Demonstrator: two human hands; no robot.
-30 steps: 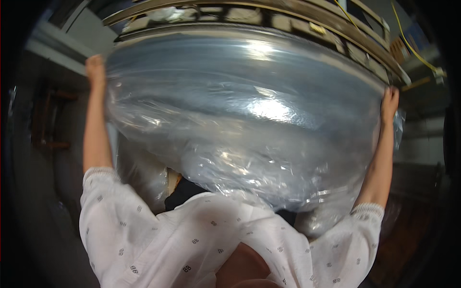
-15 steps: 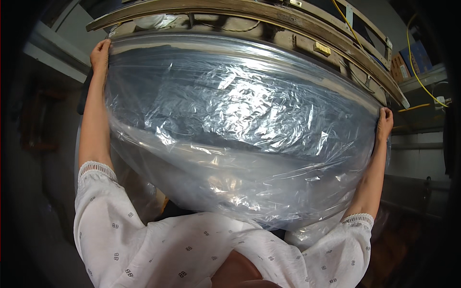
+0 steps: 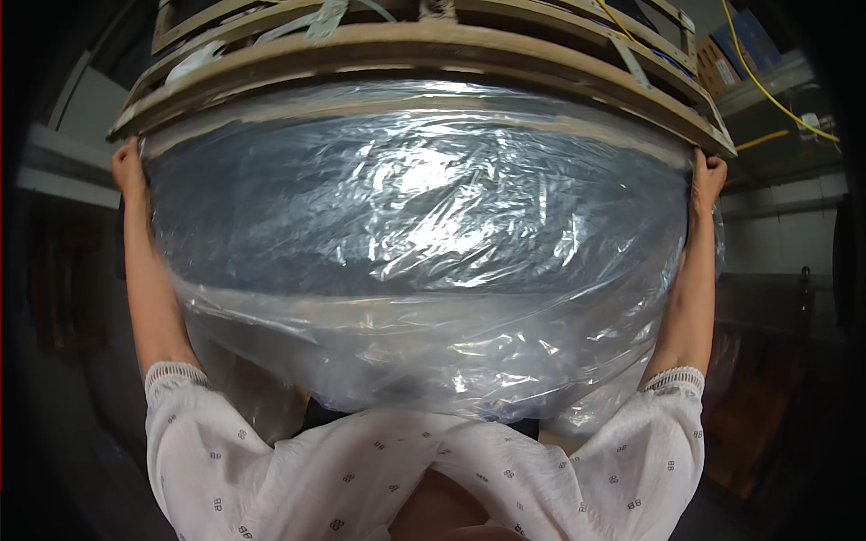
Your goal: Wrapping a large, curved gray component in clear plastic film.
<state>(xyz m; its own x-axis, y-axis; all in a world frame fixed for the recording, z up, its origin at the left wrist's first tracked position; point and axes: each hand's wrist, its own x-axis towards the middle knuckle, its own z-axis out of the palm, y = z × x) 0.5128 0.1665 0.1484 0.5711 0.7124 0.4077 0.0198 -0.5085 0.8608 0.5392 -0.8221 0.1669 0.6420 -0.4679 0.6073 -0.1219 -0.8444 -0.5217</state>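
A wide sheet of clear plastic film (image 3: pixel 433 225) spreads out in front of me, wrinkled and shiny, over a dark surface that shows through it. Its lower part hangs in loose folds near my body. My left hand (image 3: pixel 128 169) is closed on the film's far left edge. At the far right edge my right hand (image 3: pixel 711 178) pinches the film, fingers bent. Both arms are stretched far apart. Just beyond the film's far edge runs a long wooden rail (image 3: pixel 433 47), close to both hands.
Behind the rail lies more slatted wooden framing (image 3: pixel 541 18) with a crumpled white bag (image 3: pixel 194 61) at its left. A yellow cable (image 3: pixel 767 86) hangs at the upper right, by a blue box (image 3: pixel 756 41) and a brown box (image 3: pixel 717 68) on a shelf.
My view has shifted, and the wooden rail now appears nearer, covering the gap beyond the film. My left hand appears lower and farther left, my right slightly higher; both keep their hold.
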